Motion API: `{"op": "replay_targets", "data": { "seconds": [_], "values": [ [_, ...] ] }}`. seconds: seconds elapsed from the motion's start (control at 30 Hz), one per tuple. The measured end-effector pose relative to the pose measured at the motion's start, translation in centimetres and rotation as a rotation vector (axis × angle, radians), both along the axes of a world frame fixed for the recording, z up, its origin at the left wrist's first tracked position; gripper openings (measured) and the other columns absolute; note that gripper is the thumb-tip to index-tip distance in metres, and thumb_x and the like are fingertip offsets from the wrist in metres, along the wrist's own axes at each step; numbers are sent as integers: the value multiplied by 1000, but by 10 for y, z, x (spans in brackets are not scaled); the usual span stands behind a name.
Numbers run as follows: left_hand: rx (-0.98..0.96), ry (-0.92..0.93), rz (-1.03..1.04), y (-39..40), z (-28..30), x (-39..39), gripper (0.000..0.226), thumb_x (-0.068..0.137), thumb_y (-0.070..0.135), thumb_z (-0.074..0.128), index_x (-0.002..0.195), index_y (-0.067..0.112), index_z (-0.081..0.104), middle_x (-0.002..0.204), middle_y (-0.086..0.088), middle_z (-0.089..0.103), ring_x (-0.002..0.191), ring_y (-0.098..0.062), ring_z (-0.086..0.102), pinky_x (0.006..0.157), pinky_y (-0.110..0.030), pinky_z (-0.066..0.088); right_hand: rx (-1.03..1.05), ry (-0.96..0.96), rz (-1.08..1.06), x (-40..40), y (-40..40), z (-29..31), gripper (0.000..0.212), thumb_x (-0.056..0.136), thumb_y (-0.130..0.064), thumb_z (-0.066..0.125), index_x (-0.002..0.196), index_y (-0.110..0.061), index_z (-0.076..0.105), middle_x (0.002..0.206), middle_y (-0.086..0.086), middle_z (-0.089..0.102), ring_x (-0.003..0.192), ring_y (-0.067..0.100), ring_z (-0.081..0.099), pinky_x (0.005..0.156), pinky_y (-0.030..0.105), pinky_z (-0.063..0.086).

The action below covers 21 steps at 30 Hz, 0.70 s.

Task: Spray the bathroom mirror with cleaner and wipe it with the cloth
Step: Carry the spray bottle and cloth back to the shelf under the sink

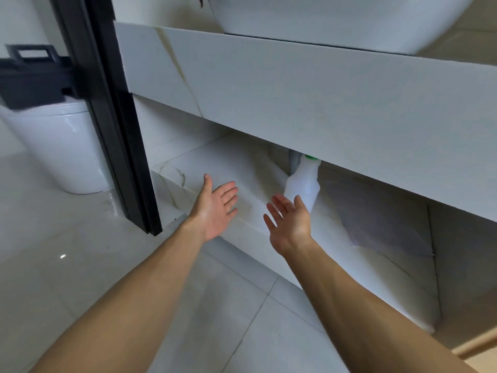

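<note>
A white plastic bottle (302,184) with a green top stands on the low marble shelf (215,162) under the vanity counter, its head partly hidden by the counter's front edge. A grey cloth (382,222) lies on the shelf to the right of the bottle. My right hand (289,224) is stretched out with straight fingers just in front of the bottle, holding nothing. Further left, my left hand (215,208) hovers over the shelf's front edge, palm open and empty. No mirror is in view.
The marble vanity counter (295,92) overhangs the shelf, with a white basin (336,17) on top. A black door frame (107,117) stands to the left, with a white toilet (61,146) and a dark basket (32,76) behind it. Pale floor tiles lie below.
</note>
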<state>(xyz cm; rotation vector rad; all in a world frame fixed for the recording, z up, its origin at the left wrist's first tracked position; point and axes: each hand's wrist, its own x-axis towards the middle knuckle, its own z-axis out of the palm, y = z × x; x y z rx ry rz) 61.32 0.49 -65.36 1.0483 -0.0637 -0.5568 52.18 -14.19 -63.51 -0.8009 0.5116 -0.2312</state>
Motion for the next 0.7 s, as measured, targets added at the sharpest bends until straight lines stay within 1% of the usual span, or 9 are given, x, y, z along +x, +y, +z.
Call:
{"op": "replay_targets", "data": {
  "seconds": [0.13,0.23,0.3,0.37,0.43,0.5,0.6,0.7],
  "values": [
    [33,-41,133,60,10,2,81,96,72,14,153,19,37,160,-3,34,150,-23,25,123,-46,19,-29,-38,138,29,45,7,49,106,-43,33,126,-10,63,129,4,63,125,22,55,114,42,37],
    [56,-58,274,116,19,5,78,95,73,17,149,24,43,157,2,40,148,-21,29,118,-52,26,-75,-65,288,55,84,15,45,106,-41,36,129,-12,61,133,2,61,126,20,54,114,42,38],
    [89,-58,376,151,32,3,74,96,72,21,148,25,44,155,3,42,145,-20,32,115,-56,30,-126,-60,378,69,114,29,42,105,-39,40,132,-14,59,134,0,60,126,20,54,114,41,38],
    [136,-63,478,179,58,-4,68,98,68,24,146,26,46,152,3,45,143,-19,36,114,-56,32,-148,-66,457,78,143,56,40,104,-37,43,134,-15,57,134,0,60,126,19,54,112,39,41],
    [211,-103,587,196,100,-8,62,100,63,28,142,24,51,147,6,50,139,-17,41,112,-50,36,-161,-99,541,89,172,99,39,103,-34,47,135,-14,57,135,0,60,126,18,55,111,38,42],
    [297,-149,687,203,156,-9,51,102,57,31,133,25,57,140,9,55,135,-15,46,108,-43,39,-174,-123,602,98,196,156,40,103,-32,48,137,-13,55,136,1,59,127,17,55,113,39,41],
    [428,-249,767,203,256,0,39,105,50,34,125,30,59,133,11,58,129,-12,50,109,-41,41,-239,-161,640,109,217,258,40,102,-31,48,138,-14,53,136,1,58,126,16,55,113,39,41],
    [506,-353,794,198,363,14,26,103,46,40,117,37,60,121,21,60,119,-2,54,107,-36,43,-289,-214,655,120,222,364,37,101,-30,49,135,-16,56,133,0,60,124,15,56,111,37,43]
  ]
}}
